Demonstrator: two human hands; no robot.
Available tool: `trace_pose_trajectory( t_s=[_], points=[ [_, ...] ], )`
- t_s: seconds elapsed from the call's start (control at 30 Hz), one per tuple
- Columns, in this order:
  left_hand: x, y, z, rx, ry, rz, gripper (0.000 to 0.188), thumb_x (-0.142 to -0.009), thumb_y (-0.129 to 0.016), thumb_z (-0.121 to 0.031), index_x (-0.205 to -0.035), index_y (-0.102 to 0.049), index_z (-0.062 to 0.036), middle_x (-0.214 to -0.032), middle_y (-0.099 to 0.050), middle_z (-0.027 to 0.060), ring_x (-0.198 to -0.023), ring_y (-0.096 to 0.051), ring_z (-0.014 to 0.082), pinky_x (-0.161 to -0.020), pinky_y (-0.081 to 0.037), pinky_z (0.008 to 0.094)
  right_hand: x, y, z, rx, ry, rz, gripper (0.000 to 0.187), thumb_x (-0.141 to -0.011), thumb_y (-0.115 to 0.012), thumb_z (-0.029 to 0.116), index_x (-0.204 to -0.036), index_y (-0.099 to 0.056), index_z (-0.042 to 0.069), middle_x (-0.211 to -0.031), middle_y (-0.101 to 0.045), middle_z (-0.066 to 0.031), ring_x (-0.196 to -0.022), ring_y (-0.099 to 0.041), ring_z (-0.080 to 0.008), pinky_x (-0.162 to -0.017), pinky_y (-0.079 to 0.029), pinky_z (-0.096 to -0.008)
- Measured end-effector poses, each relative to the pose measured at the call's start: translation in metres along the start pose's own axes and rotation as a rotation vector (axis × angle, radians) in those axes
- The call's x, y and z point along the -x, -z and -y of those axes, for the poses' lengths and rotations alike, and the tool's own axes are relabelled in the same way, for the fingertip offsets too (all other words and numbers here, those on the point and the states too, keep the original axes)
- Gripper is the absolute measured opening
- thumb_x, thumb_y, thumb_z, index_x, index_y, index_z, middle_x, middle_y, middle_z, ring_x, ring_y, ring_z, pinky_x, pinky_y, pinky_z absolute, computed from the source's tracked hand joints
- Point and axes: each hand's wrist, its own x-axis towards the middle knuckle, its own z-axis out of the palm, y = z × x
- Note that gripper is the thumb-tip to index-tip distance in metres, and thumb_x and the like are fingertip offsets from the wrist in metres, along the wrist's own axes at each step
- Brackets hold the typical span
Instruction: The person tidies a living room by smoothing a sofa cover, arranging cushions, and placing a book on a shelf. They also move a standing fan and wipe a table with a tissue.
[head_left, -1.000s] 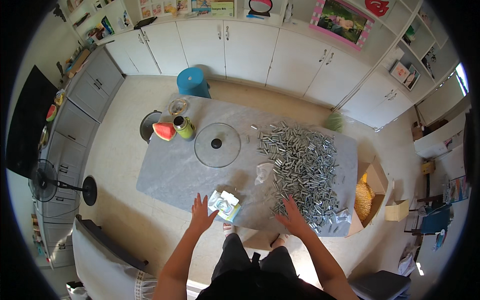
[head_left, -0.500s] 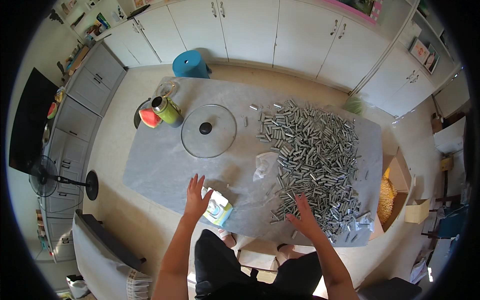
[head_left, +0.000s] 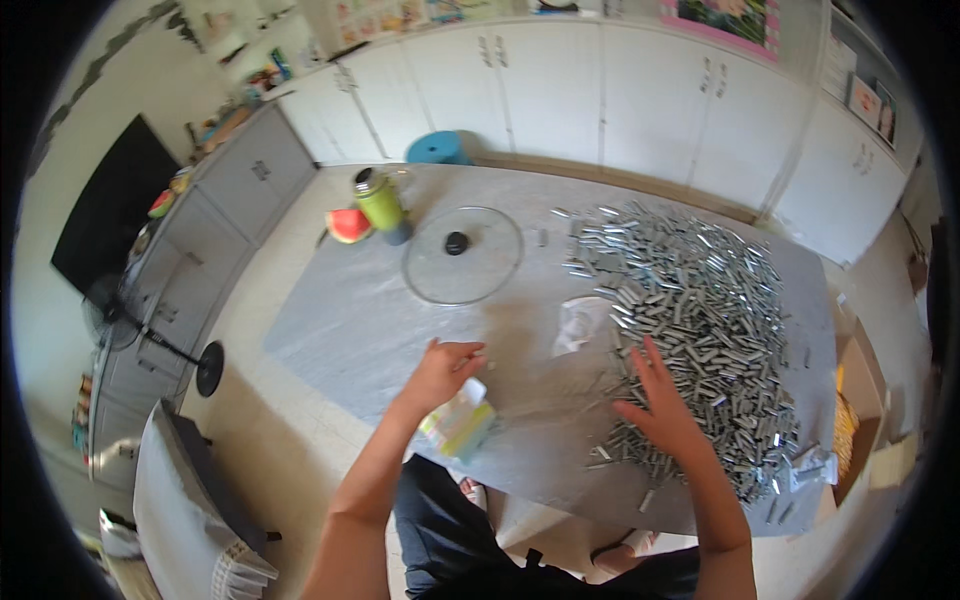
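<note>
A large heap of small silvery metal cylinders (head_left: 700, 330) spreads over the right part of the grey table. My right hand (head_left: 662, 405) hovers at the heap's left side, thumb and fingers apart, holding nothing visible. Toward the table's front edge my left hand (head_left: 445, 375) is bent to the right, its fingertips reaching out with nothing seen between them. A white, green and blue soft pack of wipes (head_left: 460, 425) lies just below it, partly blurred. Close to the left fingertips sits a tiny pale bit (head_left: 490, 366). A crumpled white tissue or bag (head_left: 582, 325) lies between the hands and the heap.
A glass lid (head_left: 462, 280) with a black knob lies behind my left hand. Farther left stand a green flask (head_left: 380, 205) and a watermelon piece (head_left: 348, 225). An open cardboard box (head_left: 862, 400) is beyond the table's right edge; a blue stool (head_left: 438, 148) stands behind.
My view has shifted, moving the table in the picture. My left hand has turned from fingers pointing forward to pointing right, above the wipes pack. The right hand stays spread by the heap.
</note>
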Motion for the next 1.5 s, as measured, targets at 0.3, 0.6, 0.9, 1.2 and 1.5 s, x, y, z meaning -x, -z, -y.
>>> trace_pose_trajectory(
  t_s=[0.3,0.6,0.9,1.2,1.5],
  points=[
    [0.076,-0.032,0.028,-0.503,-0.21,-0.115,0.035,-0.081,-0.061,-0.027,-0.114,-0.059,-0.0127,-0.122,-0.052,0.0109,-0.122,-0.043,0.0302,-0.101,-0.026,0.0606,0.081,-0.034,0.061,0.129,0.075,-0.077,0.072,-0.08,-0.064,0.021,-0.138,-0.028,-0.002,-0.149,-0.011,-0.0216,-0.136,-0.02,-0.0371,-0.108,-0.023,-0.0393],
    [0.155,-0.032,0.02,-0.587,0.048,-0.013,0.074,-0.08,-0.06,-0.044,-0.142,-0.029,-0.0171,-0.146,-0.023,0.019,-0.136,-0.017,0.041,-0.106,-0.018,0.0593,0.137,-0.063,0.111,0.233,0.138,-0.037,0.073,-0.079,-0.066,0.021,-0.138,-0.029,-0.001,-0.149,-0.011,-0.0216,-0.135,-0.022,-0.0388,-0.108,-0.025,-0.0392],
    [0.143,-0.055,0.031,-0.602,0.035,-0.069,0.08,-0.073,-0.069,-0.044,-0.131,-0.036,0.0009,-0.142,-0.029,0.0213,-0.134,-0.025,0.0343,-0.107,-0.025,0.0474,0.185,-0.055,0.099,0.136,-0.012,-0.064,0.072,-0.082,-0.065,0.033,-0.137,-0.031,0.0,-0.148,-0.013,-0.0217,-0.134,-0.022,-0.0383,-0.106,-0.027,-0.0402],
    [0.118,-0.083,0.02,-0.53,0.046,-0.233,0.088,-0.064,-0.074,-0.049,-0.123,-0.04,0.0061,-0.132,-0.039,0.0266,-0.125,-0.037,0.0376,-0.103,-0.031,0.0449,0.168,-0.068,0.046,0.192,-0.011,-0.009,0.073,-0.082,-0.063,0.037,-0.137,-0.031,0.001,-0.148,-0.011,-0.0238,-0.133,-0.024,-0.0399,-0.106,-0.026,-0.0407],
    [0.101,-0.083,0.013,-0.61,0.076,-0.158,0.076,-0.066,-0.071,-0.044,-0.113,-0.046,0.0113,-0.12,-0.046,0.0306,-0.114,-0.045,0.0407,-0.094,-0.039,0.0451,0.12,-0.091,0.022,0.173,0.109,0.017,0.071,-0.083,-0.062,0.039,-0.135,-0.033,0.0,-0.147,-0.014,-0.0246,-0.132,-0.026,-0.0407,-0.105,-0.028,-0.0412]
  ],
)
